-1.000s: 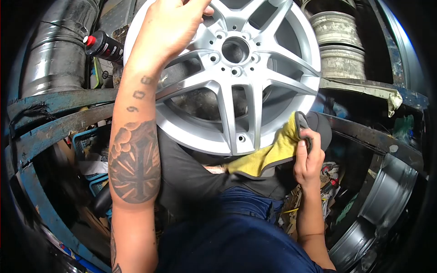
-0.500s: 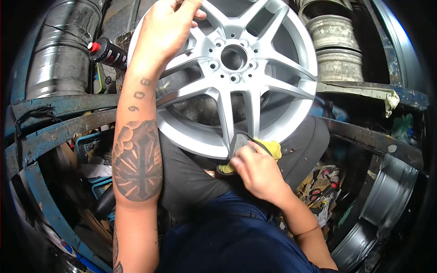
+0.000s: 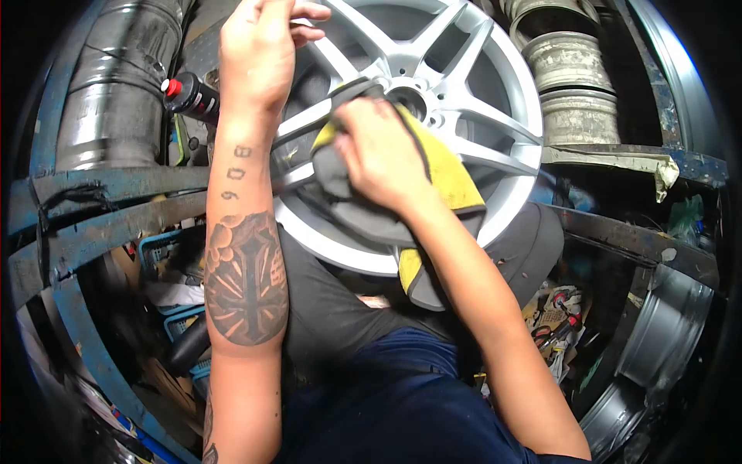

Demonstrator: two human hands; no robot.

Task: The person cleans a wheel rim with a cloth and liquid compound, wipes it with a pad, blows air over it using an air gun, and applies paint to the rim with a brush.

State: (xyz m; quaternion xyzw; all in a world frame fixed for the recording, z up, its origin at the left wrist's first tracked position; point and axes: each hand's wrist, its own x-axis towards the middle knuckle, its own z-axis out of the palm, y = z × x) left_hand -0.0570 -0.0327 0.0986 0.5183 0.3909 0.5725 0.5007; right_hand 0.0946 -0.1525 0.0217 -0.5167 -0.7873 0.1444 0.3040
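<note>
A silver alloy wheel point(image 3: 495, 120) with split spokes lies face up above my lap, its lower edge over my thighs. My right hand point(image 3: 382, 151) is closed on a grey-and-yellow microfiber cloth point(image 3: 456, 182) and presses it over the spokes just left of the hub. The cloth covers part of the hub, and one corner hangs past the rim's lower edge. At the wheel's upper left is my left hand point(image 3: 259, 58), fingers apart and holding nothing that I can see. Whether it touches the rim is unclear.
A black bottle with a red cap point(image 3: 189, 98) stands left of my left wrist. Worn wheels point(image 3: 572, 116) are stacked at the upper right, with more silver rims point(image 3: 665, 325) at the lower right. Blue metal frame bars point(image 3: 116, 182) flank both sides. A large metal drum point(image 3: 116, 85) is upper left.
My right hand has carried the cloth from the rim's lower edge up and left to beside the hub. My left hand has shifted slightly left and down, its fingers more extended.
</note>
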